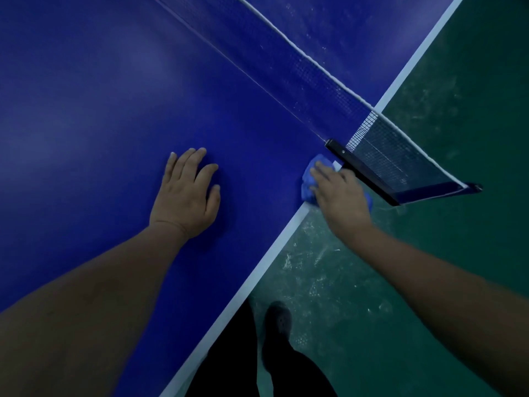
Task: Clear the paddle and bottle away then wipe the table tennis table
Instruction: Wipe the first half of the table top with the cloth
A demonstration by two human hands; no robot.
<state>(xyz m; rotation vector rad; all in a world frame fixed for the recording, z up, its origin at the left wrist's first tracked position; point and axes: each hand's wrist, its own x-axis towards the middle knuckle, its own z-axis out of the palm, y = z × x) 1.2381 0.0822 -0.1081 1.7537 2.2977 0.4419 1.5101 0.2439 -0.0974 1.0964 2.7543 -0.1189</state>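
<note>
Blue cloth (pixel 307 181) is lying bunched at the near side edge of the bench (pixel 100 110), just beside the black net clamp (pixel 363 174), partly overhanging the white edge line (pixel 257 270); its long axis is running roughly along that edge, near end pointing back toward the person, though most of it is hidden. Right hand (pixel 339 193) is pressing down on the cloth, fingers (pixel 317 170) lying fairly straight and close together over it, none clearly curling round it. Left hand (pixel 186 193) is resting flat on the bench well apart from the cloth, its fingers slightly spread, holding nothing. No paddle or bottle is showing, so the wiping stage is likely underway. Risks, as judged: the cloth is sitting half off the edge and could slip to the green floor (pixel 429 282) if pressure eases; a stroke toward the net (pixel 286 61) could snag on the clamp or drag the mesh
</note>
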